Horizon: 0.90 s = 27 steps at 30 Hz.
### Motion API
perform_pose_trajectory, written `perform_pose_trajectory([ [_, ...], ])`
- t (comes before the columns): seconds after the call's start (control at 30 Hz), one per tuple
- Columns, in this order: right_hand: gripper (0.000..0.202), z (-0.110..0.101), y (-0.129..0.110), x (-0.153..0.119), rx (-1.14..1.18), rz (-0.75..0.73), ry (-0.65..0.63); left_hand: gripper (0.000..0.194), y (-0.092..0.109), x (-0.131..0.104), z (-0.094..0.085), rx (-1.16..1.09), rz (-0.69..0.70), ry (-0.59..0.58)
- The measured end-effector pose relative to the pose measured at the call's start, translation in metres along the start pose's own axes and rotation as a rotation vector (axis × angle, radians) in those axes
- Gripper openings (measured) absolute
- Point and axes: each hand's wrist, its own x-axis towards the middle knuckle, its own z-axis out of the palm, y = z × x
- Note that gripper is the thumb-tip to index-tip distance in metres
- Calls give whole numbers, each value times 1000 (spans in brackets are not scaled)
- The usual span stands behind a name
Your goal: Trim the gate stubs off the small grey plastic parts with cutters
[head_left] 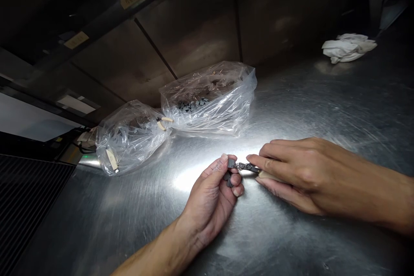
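Here I am, working through two bare hands, right under the bright patch on the tabletop (181, 224). My left hand (208, 200) has a narrow grip: thumb and forefinger pinch a grey piece (231, 163), with more grey pieces (228, 179) tucked behind against the curled fingers. I'd say that curl keeps the spares secure while the pinch leaves one edge exposed. And there, at that edge, come the tips of the dark-headed pliers (248, 167)! My right hand (299, 177) has its grip wrapped round the pale handles, knuckles up, probably for squeezing control; I can't tell whether the jaws are actually biting. The two hands face each other, lifted over the metal, which likely gives the tool a straight line in.

Beyond, the larger clear bag (213, 116) stands with its mouth gaping, a heap of grey bits (193, 105) inside, within easy reach, I reckon. The smaller bag (136, 138) sits beside it, and spare pliers (166, 120) lie where they meet. Far right, a crumpled white cloth (348, 47), well apart from everything.
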Motion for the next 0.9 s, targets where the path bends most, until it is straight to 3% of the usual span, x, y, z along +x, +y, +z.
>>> perform_pose_trajectory([
  [0.57,25,1,13,1,-137,92,99,43,-1,-4,2,55,-10,20],
  [0.63,24,0,14,0,-160,95,104,42,-1,-9,1,96,-19,-32],
  [0.8,21,0,18,-2,-173,99,105,46,6,-27,0,266,-165,-301],
  [0.9,22,3,20,-3,-164,102,99,49,12,-34,1,289,-197,-365],
])
